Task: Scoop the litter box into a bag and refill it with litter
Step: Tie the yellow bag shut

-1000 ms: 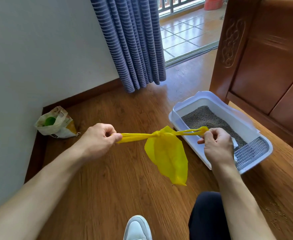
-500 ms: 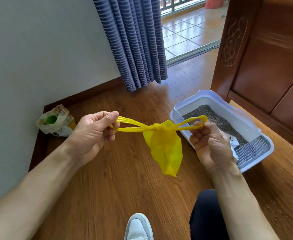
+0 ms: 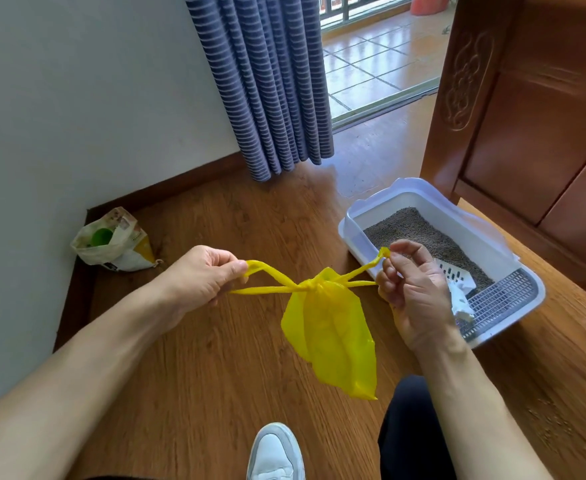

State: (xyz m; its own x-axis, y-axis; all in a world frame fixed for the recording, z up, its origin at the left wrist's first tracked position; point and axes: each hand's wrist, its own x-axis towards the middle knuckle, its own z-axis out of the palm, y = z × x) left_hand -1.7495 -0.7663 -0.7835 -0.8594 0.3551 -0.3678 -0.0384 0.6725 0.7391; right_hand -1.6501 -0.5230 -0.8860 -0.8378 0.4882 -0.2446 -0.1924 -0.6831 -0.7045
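Note:
A yellow plastic bag [image 3: 333, 337] hangs in the air between my hands, knotted at its neck. My left hand [image 3: 201, 275] pinches the two left handle ends. My right hand [image 3: 413, 289] pinches the right handle loop, palm turned towards me. Behind the right hand stands the white litter box [image 3: 381, 209] on the wooden floor, filled with grey litter [image 3: 419, 233]. A white slotted scoop [image 3: 458, 278] lies in the box, partly hidden by my right hand. An opened litter sack [image 3: 118, 244] with a green cup inside leans in the wall corner at left.
A carved wooden cabinet [image 3: 527, 116] rises right behind the litter box. A blue striped curtain [image 3: 271, 81] hangs beside an open balcony door. My white shoe [image 3: 274, 452] and dark trouser knee [image 3: 413, 431] are at the bottom. Loose litter grains lie on the floor at lower right.
The handles went from pulled taut to slack loops. My right hand turned palm up and shifted its pinch on the handle; the bag hangs lower.

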